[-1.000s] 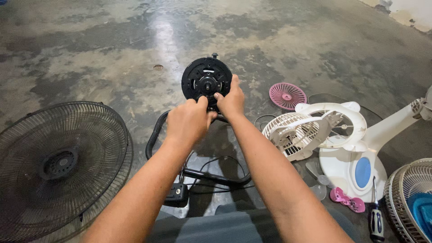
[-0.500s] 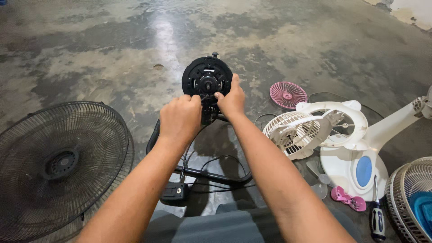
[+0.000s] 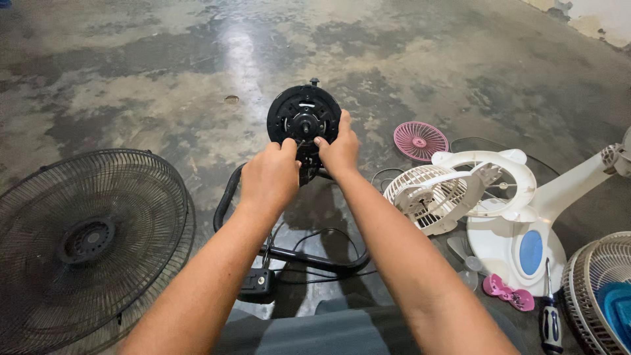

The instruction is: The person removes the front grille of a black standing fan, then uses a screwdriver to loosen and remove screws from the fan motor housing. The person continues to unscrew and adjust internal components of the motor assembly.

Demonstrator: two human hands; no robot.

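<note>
A black round fan motor head (image 3: 303, 117) stands upright on a black tubular floor stand (image 3: 230, 190) in front of me, its shaft facing me. My left hand (image 3: 269, 179) is curled just below and left of the motor face, thumb and fingertips pinched near the hub. My right hand (image 3: 340, 150) grips the right rim of the motor head, index finger reaching toward the centre. A black power cord (image 3: 315, 240) and a small black plug box (image 3: 257, 283) lie under my forearms.
A large black wire fan guard (image 3: 85, 236) lies flat on the concrete floor at left. To the right are a small pink grille (image 3: 420, 140), a white fan body with grille (image 3: 460, 194), a pink blade piece (image 3: 507, 293), a screwdriver (image 3: 549, 319) and another fan guard (image 3: 601, 289).
My left hand has crept slightly up and closer to the motor hub. The right hand stays on the motor rim; the fan head has not visibly moved.
</note>
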